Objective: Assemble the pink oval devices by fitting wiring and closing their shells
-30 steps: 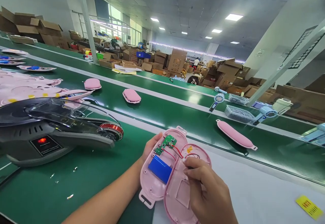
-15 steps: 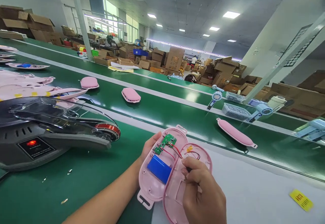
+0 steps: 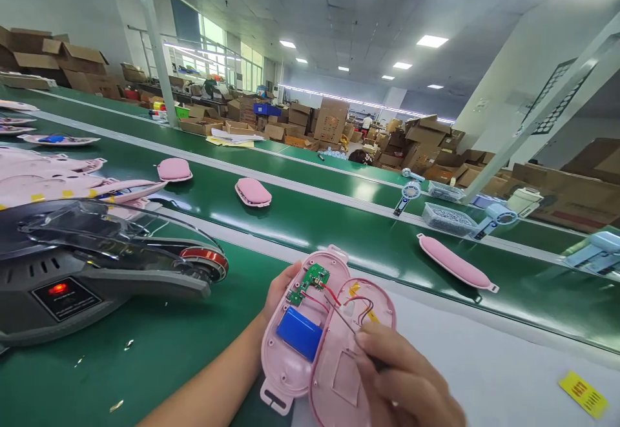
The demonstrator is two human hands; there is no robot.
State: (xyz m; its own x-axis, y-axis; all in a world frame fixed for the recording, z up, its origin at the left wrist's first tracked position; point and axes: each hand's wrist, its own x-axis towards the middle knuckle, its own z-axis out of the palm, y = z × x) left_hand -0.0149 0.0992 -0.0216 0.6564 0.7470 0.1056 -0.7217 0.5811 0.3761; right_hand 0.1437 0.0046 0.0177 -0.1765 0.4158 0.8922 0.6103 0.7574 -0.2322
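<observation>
Pink plastic case (image 3: pixel 293 365), open at six o'clock, is gripped along its ten-o'clock edge by the left hand's fingers (image 3: pixel 281 287). Circuit board (image 3: pixel 310 283), blue battery (image 3: pixel 299 333) and wires (image 3: pixel 371 307) sit inside; halves not yet closed. The right hand (image 3: pixel 402 372) pinches a thin rod (image 3: pixel 343 316), perhaps tweezers, toward ten.

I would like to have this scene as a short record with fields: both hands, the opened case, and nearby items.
Left hand: holds opened pink case
Right hand: holds thin tool over the case
Left half: green circuit board, blue block
Right half: yellow tape, thin wires
Far left: grey machine, red light lit
Right: yellow label on white sheet
</observation>
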